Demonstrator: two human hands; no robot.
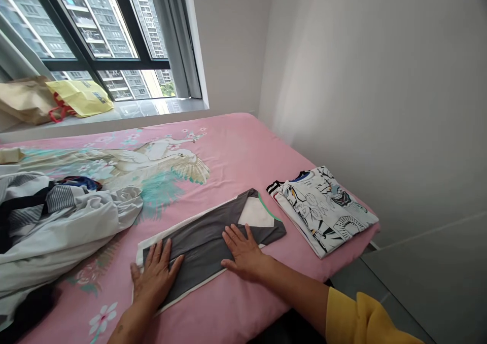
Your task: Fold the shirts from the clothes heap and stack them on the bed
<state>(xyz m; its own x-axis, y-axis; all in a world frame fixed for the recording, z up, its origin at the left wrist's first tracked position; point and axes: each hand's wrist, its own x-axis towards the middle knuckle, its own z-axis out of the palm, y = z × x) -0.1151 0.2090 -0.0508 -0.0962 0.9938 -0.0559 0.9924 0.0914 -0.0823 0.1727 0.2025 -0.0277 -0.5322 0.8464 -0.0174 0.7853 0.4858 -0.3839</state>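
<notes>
A grey and white shirt (201, 237) with a green edge at its neckline lies folded into a long strip on the bed. My left hand (154, 273) rests flat on the strip's near-left end, fingers spread. Toward the neckline end, my right hand (241, 252) also presses flat on the grey cloth with its fingers apart. Neither hand grips anything. Just right of the shirt sits a neat stack of folded clothes, topped by a white shirt with black line drawings (331, 207).
A loose heap of white, grey and black clothes (87, 222) covers the bed's left side. The pink bedsheet (239, 151) has a bird and flower print. A yellow bag (83, 98) and a brown paper bag (28, 100) lie on the windowsill. A wall borders the right.
</notes>
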